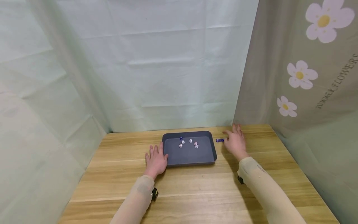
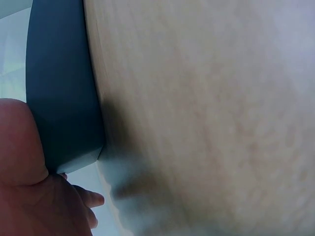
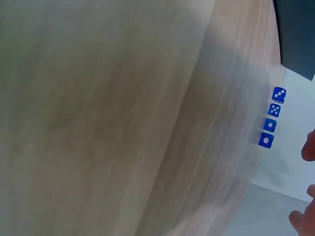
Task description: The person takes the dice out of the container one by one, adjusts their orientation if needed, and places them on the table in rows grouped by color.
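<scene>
Against the left end of a dark grey tray (image 1: 190, 158) rests my left hand (image 1: 156, 160), its fingers spread and fairly straight. The left wrist view has the thumb and palm (image 2: 22, 191) right at the tray's outer wall (image 2: 64, 83). Inside the tray lie several white dice (image 1: 190, 141) and one blue die (image 1: 181, 138). Just right of the tray, my right hand (image 1: 236, 141) is over the table, fingers extended and slightly apart. A row of several blue dice (image 3: 269, 125) stands beside its fingertips (image 3: 296, 217), with a gap between them in the right wrist view.
The wooden table (image 1: 201, 193) meets a pale hanging cloth (image 1: 167, 77) behind the tray. On the right hangs a curtain (image 1: 260, 77) with printed flowers. The tray's corner (image 3: 298, 39) is near the far end of the blue dice row.
</scene>
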The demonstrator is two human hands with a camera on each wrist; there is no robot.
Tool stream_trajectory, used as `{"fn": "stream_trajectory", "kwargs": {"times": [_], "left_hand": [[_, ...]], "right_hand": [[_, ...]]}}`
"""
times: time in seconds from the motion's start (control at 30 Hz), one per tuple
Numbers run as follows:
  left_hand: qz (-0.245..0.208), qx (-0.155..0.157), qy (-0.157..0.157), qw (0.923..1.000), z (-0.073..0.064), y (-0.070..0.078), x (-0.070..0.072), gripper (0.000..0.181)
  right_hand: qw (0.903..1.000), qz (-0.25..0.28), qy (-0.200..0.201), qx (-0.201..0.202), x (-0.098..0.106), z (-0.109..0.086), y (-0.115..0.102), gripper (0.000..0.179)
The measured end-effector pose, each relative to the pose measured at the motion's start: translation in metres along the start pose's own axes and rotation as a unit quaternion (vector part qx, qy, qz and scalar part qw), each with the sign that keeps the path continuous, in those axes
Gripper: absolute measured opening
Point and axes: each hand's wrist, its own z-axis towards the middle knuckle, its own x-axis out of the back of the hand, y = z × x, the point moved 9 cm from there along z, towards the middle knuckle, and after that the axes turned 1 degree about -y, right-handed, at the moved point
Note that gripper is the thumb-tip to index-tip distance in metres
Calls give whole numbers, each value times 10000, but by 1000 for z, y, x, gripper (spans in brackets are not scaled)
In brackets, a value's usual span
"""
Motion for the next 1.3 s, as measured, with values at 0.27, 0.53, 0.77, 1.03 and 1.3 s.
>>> {"fn": "stream_trajectory", "kwargs": {"times": [0.27,0.53,0.77,1.03,1.3], "left_hand": [[65,-20,42,10000,1,0,1,73],[49,-10,37,10000,1,-1,1,73],[-66,-116,72,9999,6,-3,-2,72],[-39,0,62,10000,5,-4,2,73],[-143,-89,-66,9998,11,-11,-10,75]], "right_hand": [[9995,178,204,171,3,1,-16,40],[9991,354,97,215,-4,4,-38,38],[9983,473,195,279,-5,6,-56,32],[9981,536,66,288,-15,11,-78,32],[9980,472,-205,365,-26,11,-101,25]]}}
